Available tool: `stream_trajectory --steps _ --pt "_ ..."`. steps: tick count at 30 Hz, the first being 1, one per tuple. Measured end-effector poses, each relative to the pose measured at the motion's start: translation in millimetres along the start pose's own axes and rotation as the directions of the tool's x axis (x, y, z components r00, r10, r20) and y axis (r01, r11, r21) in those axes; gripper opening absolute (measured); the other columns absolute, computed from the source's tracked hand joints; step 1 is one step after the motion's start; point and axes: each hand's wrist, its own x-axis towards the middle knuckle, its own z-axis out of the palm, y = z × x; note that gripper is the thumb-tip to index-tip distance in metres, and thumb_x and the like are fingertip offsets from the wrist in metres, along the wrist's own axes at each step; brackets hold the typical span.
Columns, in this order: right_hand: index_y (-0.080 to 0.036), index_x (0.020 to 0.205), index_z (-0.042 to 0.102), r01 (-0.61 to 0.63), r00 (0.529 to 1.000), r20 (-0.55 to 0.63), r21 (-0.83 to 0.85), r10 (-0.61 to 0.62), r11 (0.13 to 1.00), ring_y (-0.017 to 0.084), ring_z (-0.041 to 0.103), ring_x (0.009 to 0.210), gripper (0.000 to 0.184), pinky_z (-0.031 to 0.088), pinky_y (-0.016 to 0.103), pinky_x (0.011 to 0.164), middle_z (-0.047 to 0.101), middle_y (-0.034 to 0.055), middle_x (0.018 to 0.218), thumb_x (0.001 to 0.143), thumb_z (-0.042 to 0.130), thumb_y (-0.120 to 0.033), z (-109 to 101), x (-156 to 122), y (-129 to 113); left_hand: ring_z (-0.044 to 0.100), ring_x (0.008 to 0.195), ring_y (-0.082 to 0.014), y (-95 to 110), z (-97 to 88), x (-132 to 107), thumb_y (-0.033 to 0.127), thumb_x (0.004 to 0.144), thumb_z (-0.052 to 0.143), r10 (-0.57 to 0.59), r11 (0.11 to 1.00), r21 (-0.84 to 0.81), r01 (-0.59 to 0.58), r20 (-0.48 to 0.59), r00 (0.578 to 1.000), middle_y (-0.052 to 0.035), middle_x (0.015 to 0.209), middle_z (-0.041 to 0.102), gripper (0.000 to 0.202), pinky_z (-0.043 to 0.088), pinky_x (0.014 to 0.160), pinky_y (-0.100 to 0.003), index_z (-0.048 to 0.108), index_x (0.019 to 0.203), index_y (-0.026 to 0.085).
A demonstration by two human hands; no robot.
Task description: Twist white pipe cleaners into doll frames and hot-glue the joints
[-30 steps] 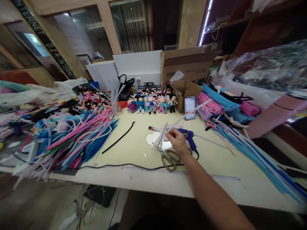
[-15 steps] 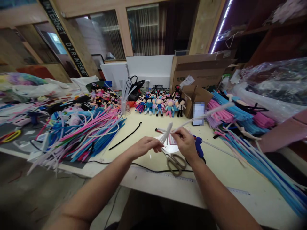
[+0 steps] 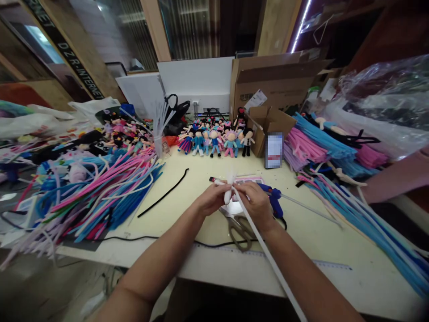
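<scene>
In the head view, a small bunch of white pipe cleaners point(image 3: 228, 196) is pinched in my left hand point(image 3: 214, 197). My right hand point(image 3: 257, 203) is closed on a long white pipe cleaner point(image 3: 263, 241), right against the bunch. Its long end runs down towards me past my right forearm. Below my hands lie scissors point(image 3: 238, 232) with grey-brown handles, their blades partly covered. Beside my right wrist sits a blue glue gun point(image 3: 276, 203) with a pale stick at its back. A single black pipe cleaner point(image 3: 164, 194) lies to the left.
Pipe cleaner heaps lie left point(image 3: 110, 192) and right point(image 3: 368, 223). Several small dolls point(image 3: 214, 143) stand at the back beside a cardboard box point(image 3: 268, 85) and a phone point(image 3: 274, 151). A black cable point(image 3: 134, 238) and a clear ruler point(image 3: 331, 265) run along the table's front edge.
My hands have come together at the white bunch. The long pipe cleaner, which pointed up and right, now hangs down towards me. The view has shifted slightly right and downward.
</scene>
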Motion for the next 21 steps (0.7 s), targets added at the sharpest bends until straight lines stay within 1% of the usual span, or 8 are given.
stream_trajectory --steps 2,4,8,12,17,19,21 --pt "-0.02 0.092 0.065 -0.01 1.0 0.023 -0.01 0.01 1.0 0.02 0.058 0.084 0.016 0.046 0.035 0.077 0.066 0.0072 0.085 0.087 0.05 -0.023 1.7 -0.5 1.2 0.051 0.055 -0.0087 -1.6 -6.0 0.9 0.032 0.062 0.074 0.032 0.999 -0.023 -0.032 0.019 0.999 -0.0006 0.064 0.059 0.032 0.039 0.057 -0.022 0.064 0.085 0.013" --pt "-0.02 0.091 0.066 -0.029 0.999 0.033 -0.004 0.029 1.0 0.02 0.058 0.084 0.017 0.047 0.035 0.076 0.066 0.0071 0.084 0.087 0.05 -0.024 3.6 -1.3 2.3 0.054 0.06 -0.0102 -3.4 -11.5 1.7 0.03 0.061 0.076 0.041 0.999 -0.025 -0.041 0.002 0.999 -0.0025 0.07 0.063 0.037 0.04 0.061 -0.023 0.065 0.091 0.012" --pt "-0.02 0.091 0.067 -0.066 0.997 0.037 0.046 0.065 0.997 0.02 0.06 0.083 0.017 0.048 0.035 0.076 0.066 0.0069 0.084 0.087 0.051 -0.025 6.2 -3.0 5.2 0.058 0.069 -0.0134 -6.5 -18.3 2.5 0.026 0.06 0.077 0.058 0.998 0.005 -0.058 -0.002 0.998 -0.0055 0.079 0.066 0.041 0.041 0.068 -0.024 0.066 0.097 0.012" --pt "-0.02 0.088 0.067 -0.132 0.99 0.057 0.109 0.126 0.985 0.019 0.061 0.079 0.017 0.048 0.033 0.072 0.066 0.0063 0.083 0.086 0.051 -0.026 6.0 -3.2 5.9 0.058 0.077 -0.0165 -8.2 -20.8 2.9 0.027 0.06 0.077 0.098 0.993 0.074 -0.097 -0.01 0.995 -0.0067 0.085 0.067 0.043 0.041 0.072 -0.026 0.067 0.1 0.013" --pt "-0.022 0.084 0.068 -0.279 0.959 0.097 0.184 0.265 0.943 0.019 0.061 0.08 0.015 0.047 0.032 0.073 0.066 0.0043 0.082 0.084 0.054 -0.028 4.7 -2.0 2.3 0.056 0.082 -0.0181 -7.5 -22.3 3.0 0.029 0.061 0.075 0.152 0.965 0.218 -0.145 -0.013 0.988 -0.0077 0.09 0.066 0.042 0.04 0.074 -0.027 0.068 0.099 0.013" --pt "-0.022 0.082 0.068 -0.335 0.942 0.116 0.233 0.316 0.913 0.018 0.06 0.081 0.016 0.046 0.032 0.075 0.066 0.0038 0.082 0.084 0.054 -0.03 4.9 -1.5 1.3 0.055 0.078 -0.0168 -6.8 -22.8 3.0 0.029 0.063 0.074 0.171 0.948 0.271 -0.165 0.003 0.985 -0.0071 0.088 0.066 0.04 0.039 0.071 -0.026 0.068 0.099 0.013" --pt "-0.021 0.078 0.067 -0.393 0.919 0.142 0.256 0.368 0.883 0.018 0.06 0.078 0.016 0.045 0.031 0.072 0.066 0.0034 0.079 0.083 0.055 -0.03 5.7 -1.2 1.0 0.052 0.071 -0.0146 -6.3 -23.5 3.0 0.028 0.064 0.073 0.188 0.928 0.323 -0.185 0.023 0.982 -0.006 0.083 0.064 0.037 0.039 0.066 -0.025 0.068 0.098 0.013"
